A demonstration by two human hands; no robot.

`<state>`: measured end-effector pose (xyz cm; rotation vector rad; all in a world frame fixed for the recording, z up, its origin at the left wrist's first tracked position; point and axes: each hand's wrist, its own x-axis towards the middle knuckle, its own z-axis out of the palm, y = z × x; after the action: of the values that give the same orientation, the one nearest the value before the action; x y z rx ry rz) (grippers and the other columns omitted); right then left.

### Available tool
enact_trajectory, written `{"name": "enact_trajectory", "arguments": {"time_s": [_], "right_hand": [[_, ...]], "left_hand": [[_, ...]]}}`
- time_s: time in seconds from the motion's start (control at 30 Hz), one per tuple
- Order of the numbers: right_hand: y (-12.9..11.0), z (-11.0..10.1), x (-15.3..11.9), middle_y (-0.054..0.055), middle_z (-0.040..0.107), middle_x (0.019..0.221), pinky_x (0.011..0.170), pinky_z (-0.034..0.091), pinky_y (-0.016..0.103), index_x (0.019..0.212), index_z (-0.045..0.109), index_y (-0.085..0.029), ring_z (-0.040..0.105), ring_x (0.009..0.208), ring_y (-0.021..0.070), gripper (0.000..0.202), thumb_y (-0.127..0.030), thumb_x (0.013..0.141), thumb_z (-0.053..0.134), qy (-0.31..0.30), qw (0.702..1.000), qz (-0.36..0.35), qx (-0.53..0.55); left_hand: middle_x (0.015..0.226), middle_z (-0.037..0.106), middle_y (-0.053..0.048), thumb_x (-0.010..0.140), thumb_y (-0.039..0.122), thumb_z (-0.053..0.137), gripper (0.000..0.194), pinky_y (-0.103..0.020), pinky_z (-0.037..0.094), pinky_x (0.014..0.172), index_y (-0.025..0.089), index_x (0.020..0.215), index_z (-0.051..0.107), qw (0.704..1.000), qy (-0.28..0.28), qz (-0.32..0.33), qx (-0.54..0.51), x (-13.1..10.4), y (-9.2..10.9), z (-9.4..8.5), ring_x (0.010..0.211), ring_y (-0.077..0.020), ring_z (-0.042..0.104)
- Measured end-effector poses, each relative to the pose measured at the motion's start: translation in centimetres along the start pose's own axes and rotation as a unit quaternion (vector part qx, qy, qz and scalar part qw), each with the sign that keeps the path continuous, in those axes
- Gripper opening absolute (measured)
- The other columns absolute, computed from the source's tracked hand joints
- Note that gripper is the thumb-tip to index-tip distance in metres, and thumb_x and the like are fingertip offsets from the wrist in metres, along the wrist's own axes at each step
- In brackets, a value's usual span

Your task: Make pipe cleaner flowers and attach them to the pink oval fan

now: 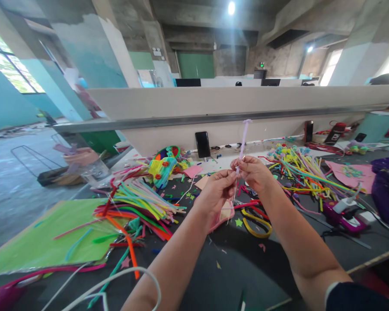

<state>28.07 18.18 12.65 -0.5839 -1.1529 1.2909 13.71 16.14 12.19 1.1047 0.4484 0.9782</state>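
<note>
A pale purple pipe cleaner [244, 140] stands nearly upright between my hands, with a small knobbly shape at its top. My left hand [221, 186] pinches its lower part, and my right hand [253, 172] pinches it just above and to the right. Thin whitish strands hang down below my fingers. Under my hands lie a pink piece [226, 212], yellow-handled scissors [257, 226] and a green star [239, 222]. A large bundle of coloured pipe cleaners [149, 201] lies left of my hands, another [306, 170] to the right.
A phone [202, 144] leans against the white partition [181, 103]. At the left lies a green sheet [45, 237]. A white cable [116, 276] crosses the near left. A purple power block [343, 218] with plugs and a dark purple bag [387, 190] are at the right.
</note>
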Motion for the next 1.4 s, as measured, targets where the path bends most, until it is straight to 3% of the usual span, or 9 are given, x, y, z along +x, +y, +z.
{"name": "enact_trajectory", "arguments": {"time_s": [0.3, 0.4, 0.53, 0.63, 0.8, 0.93, 1.03, 1.2, 1.4], "right_hand": [[0.4, 1.4, -1.2, -0.002, 0.048, 0.063, 0.084, 0.044, 0.035, 0.057, 0.053, -0.021, 0.051, 0.078, 0.0159, 0.035, -0.04, 0.056, 0.082, -0.133, 0.977, -0.043, 0.163], [0.5, 1.7, -1.1, 0.0, 0.055, 0.07, 0.081, 0.045, 0.032, 0.063, 0.059, -0.021, 0.053, 0.08, 0.0154, 0.027, -0.039, 0.061, 0.079, -0.124, 0.981, -0.03, 0.147], [1.7, 2.2, -0.5, 0.004, 0.064, 0.095, 0.071, 0.045, 0.026, 0.087, 0.066, -0.021, 0.055, 0.085, 0.015, 0.026, -0.042, 0.072, 0.069, 0.025, 0.995, -0.02, 0.09], [3.3, 3.2, -0.3, 0.004, 0.066, 0.086, 0.063, 0.044, 0.026, 0.087, 0.062, -0.021, 0.056, 0.077, 0.0154, 0.03, -0.048, 0.073, 0.063, 0.091, 0.99, 0.075, 0.08], [2.3, 4.1, -1.4, 0.002, 0.064, 0.064, 0.058, 0.039, 0.025, 0.071, 0.062, -0.018, 0.055, 0.064, 0.0151, 0.024, -0.041, 0.076, 0.059, -0.047, 0.955, 0.122, -0.268], [-0.6, 3.2, -1.8, 0.0, 0.056, 0.049, 0.051, 0.032, 0.026, 0.065, 0.061, -0.017, 0.048, 0.047, 0.0127, 0.027, -0.038, 0.081, 0.053, 0.014, 0.862, 0.028, -0.507], [-1.4, 2.5, -1.5, -0.002, 0.056, 0.051, 0.051, 0.033, 0.025, 0.079, 0.063, -0.017, 0.049, 0.047, 0.0128, 0.025, -0.04, 0.081, 0.053, 0.117, 0.858, -0.028, -0.5], [-1.5, 1.9, -1.1, -0.003, 0.048, 0.048, 0.052, 0.03, 0.025, 0.06, 0.057, -0.017, 0.042, 0.05, 0.0106, 0.021, -0.032, 0.073, 0.063, 0.138, 0.839, -0.052, -0.524], [-2.8, 0.1, -1.7, -0.004, 0.045, 0.051, 0.048, 0.025, 0.023, 0.061, 0.057, -0.016, 0.034, 0.048, 0.0076, 0.027, -0.038, 0.075, 0.063, -0.022, 0.951, -0.052, -0.303]], "left_hand": [[0.06, 0.046, 0.004, 0.07, 0.03, 0.072, 0.027, -0.015, 0.027, 0.031, 0.013, 0.072, 0.052, 0.981, -0.108, -0.081, -0.136, -1.7, -0.4, 2.6, 0.036, -0.0008, 0.034], [0.055, 0.046, 0.005, 0.068, 0.032, 0.073, 0.028, -0.017, 0.031, 0.033, 0.014, 0.069, 0.051, 0.997, -0.037, -0.021, -0.067, -1.4, -0.4, 2.4, 0.036, -0.0034, 0.039], [0.045, 0.046, 0.006, 0.075, 0.034, 0.065, 0.023, -0.019, 0.032, 0.038, 0.015, 0.068, 0.054, 0.984, 0.083, 0.085, 0.136, -0.2, 0.3, 0.3, 0.037, -0.0063, 0.04], [0.048, 0.05, 0.003, 0.08, 0.032, 0.057, 0.021, -0.023, 0.036, 0.047, 0.016, 0.066, 0.056, 0.895, 0.186, 0.154, 0.375, 0.3, 1.0, -1.5, 0.044, -0.0093, 0.045], [0.073, 0.062, -0.005, 0.082, 0.02, 0.052, 0.015, -0.03, 0.041, 0.07, 0.016, 0.068, 0.058, 0.662, 0.297, 0.228, 0.649, 0.5, 1.7, -3.6, 0.076, -0.018, 0.058], [0.08, 0.063, -0.008, 0.086, 0.021, 0.047, 0.016, -0.031, 0.042, 0.072, 0.016, 0.075, 0.058, 0.611, 0.288, 0.223, 0.703, 0.5, 1.4, -3.5, 0.081, -0.0204, 0.058], [0.079, 0.062, -0.008, 0.086, 0.018, 0.046, 0.014, -0.03, 0.042, 0.07, 0.016, 0.078, 0.057, 0.623, 0.228, 0.243, 0.708, 0.3, 0.4, -2.0, 0.078, -0.0196, 0.058], [0.074, 0.06, -0.008, 0.085, 0.015, 0.046, 0.017, -0.031, 0.041, 0.068, 0.016, 0.071, 0.056, 0.668, 0.165, 0.275, 0.671, -0.3, -1.0, 0.2, 0.075, -0.0189, 0.056], [0.048, 0.044, 0.005, 0.076, 0.031, 0.063, 0.021, -0.021, 0.032, 0.041, 0.016, 0.066, 0.052, 0.961, 0.056, 0.046, 0.267, -0.7, 0.5, 0.8, 0.039, -0.0078, 0.04]]}}
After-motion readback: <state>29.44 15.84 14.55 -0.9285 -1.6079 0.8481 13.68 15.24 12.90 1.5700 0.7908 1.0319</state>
